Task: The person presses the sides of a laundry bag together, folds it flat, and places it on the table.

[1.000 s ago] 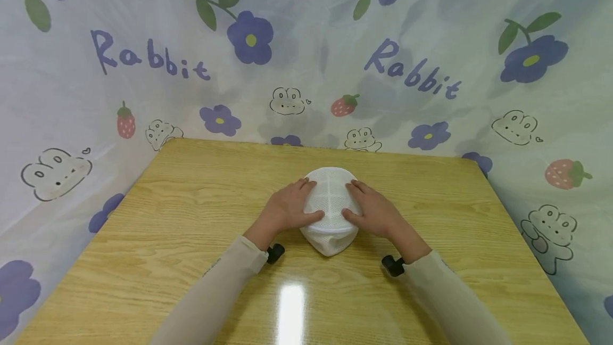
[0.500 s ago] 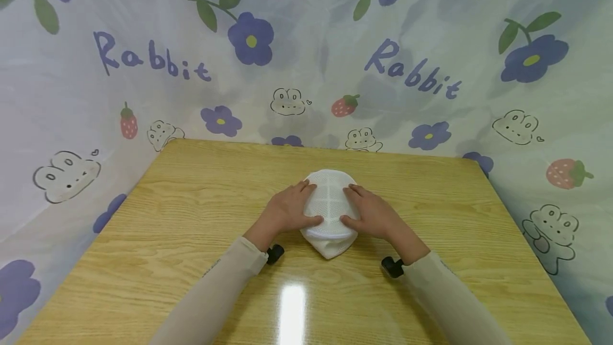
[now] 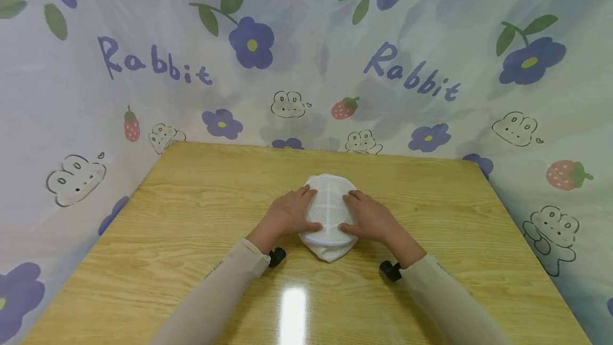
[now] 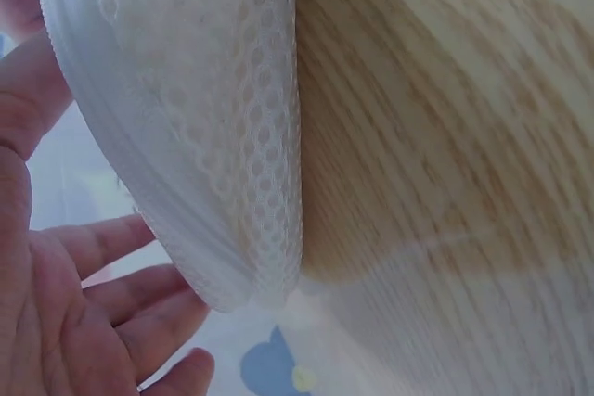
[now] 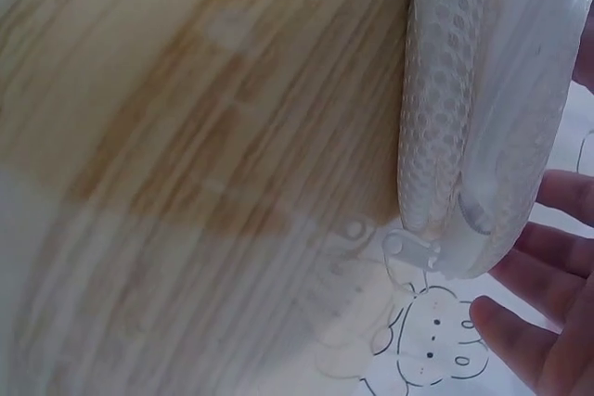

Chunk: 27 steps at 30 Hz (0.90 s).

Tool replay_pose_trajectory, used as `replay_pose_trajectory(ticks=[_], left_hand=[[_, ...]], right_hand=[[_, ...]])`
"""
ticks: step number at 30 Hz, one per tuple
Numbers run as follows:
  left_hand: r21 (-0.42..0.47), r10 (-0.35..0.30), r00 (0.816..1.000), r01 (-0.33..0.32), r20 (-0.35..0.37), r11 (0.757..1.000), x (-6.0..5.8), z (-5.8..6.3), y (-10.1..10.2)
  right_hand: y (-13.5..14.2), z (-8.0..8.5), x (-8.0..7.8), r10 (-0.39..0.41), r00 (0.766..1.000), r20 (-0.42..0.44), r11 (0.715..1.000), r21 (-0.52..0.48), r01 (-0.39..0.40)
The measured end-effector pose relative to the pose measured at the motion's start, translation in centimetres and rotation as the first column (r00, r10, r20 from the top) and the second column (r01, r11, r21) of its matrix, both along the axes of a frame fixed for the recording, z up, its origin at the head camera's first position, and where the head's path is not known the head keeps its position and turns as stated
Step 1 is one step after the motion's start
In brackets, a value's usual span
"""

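A white mesh laundry bag (image 3: 328,212), rounded with a zipped rim, sits on the wooden table between both hands, its pointed lower end toward the person. My left hand (image 3: 289,213) lies against its left side, thumb on the upper face and fingers spread at the far edge. From the other side, my right hand (image 3: 371,217) touches it in much the same way. Along the zipped rim, the left wrist view shows nearly straight fingers (image 4: 139,317). A small pale zipper pull (image 5: 408,246) hangs at the bag's end in the right wrist view.
The wood-grain table (image 3: 215,185) reaches back to a white cloth (image 3: 316,41) printed with flowers, rabbits and strawberries, which also hangs at both sides. Black camera mounts (image 3: 390,270) sit under the wrists. A bright light reflection (image 3: 293,313) shows near the front.
The bag's upper face has tilted slightly and its near rim has come a little toward the person, both hands staying on it. The head view has also shifted slightly.
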<state>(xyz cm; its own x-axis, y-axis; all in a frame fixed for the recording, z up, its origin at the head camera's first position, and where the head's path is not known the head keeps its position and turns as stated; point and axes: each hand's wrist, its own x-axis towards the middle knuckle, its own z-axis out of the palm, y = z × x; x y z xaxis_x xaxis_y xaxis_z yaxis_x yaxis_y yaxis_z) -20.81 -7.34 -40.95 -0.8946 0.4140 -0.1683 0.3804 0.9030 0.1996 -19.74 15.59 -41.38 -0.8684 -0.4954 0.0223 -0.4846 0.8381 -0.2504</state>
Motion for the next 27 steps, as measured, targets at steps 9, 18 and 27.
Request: replay_pose_trajectory(ticks=[9, 18, 27], left_hand=[[-0.019, 0.003, 1.0, -0.003, 0.007, 1.0, 0.16, -0.2, 0.24], [-0.03, 0.011, 1.0, -0.01, 0.005, 0.999, 0.17, -0.16, 0.53], [-0.028, -0.002, 1.0, 0.002, -0.008, 1.0, 0.17, -0.04, 0.46]], right_hand=[[-0.21, -0.62, -0.04, -0.011, 1.0, -0.005, 1.0, 0.013, 0.011], [-0.18, -0.92, -0.2, 0.001, 1.0, -0.02, 1.0, 0.018, -0.001], [-0.49, -0.79, -0.27, 0.0, 1.0, -0.007, 0.999, 0.034, 0.0]])
